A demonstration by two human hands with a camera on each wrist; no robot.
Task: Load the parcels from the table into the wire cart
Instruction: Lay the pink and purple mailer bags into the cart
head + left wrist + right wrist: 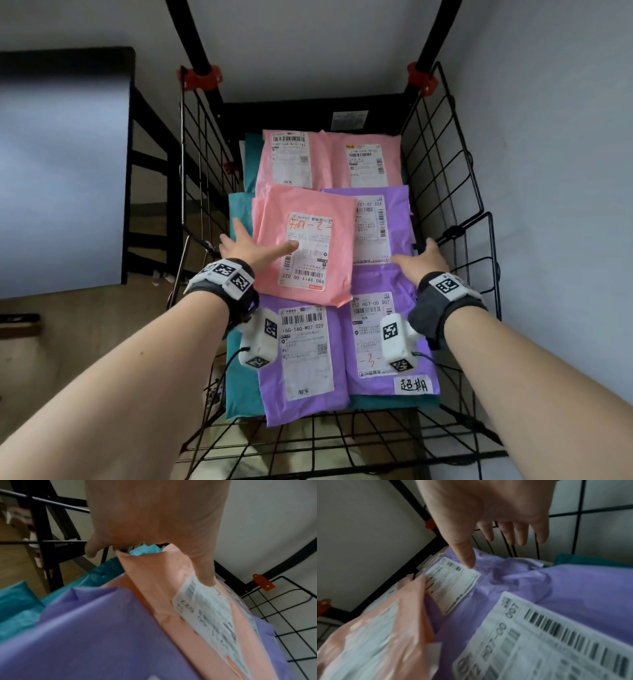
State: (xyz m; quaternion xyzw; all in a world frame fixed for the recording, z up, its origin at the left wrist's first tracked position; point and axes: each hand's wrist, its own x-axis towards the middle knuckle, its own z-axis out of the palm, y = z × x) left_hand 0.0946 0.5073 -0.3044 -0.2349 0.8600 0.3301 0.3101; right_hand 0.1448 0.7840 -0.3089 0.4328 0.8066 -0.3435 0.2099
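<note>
left hand (251,247) grip: pinching pink plastic mailer (306,240), thumb on label | right hand (424,261) grip: released, over purple mailers (383,222) in black wire cart (445,178)

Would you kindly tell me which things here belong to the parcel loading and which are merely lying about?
Part of the job:
- wire cart
- top pink parcel, held by the left hand
- purple parcels
- teal parcels
- right hand, open above them

Lying about:
- black rack on the left
</note>
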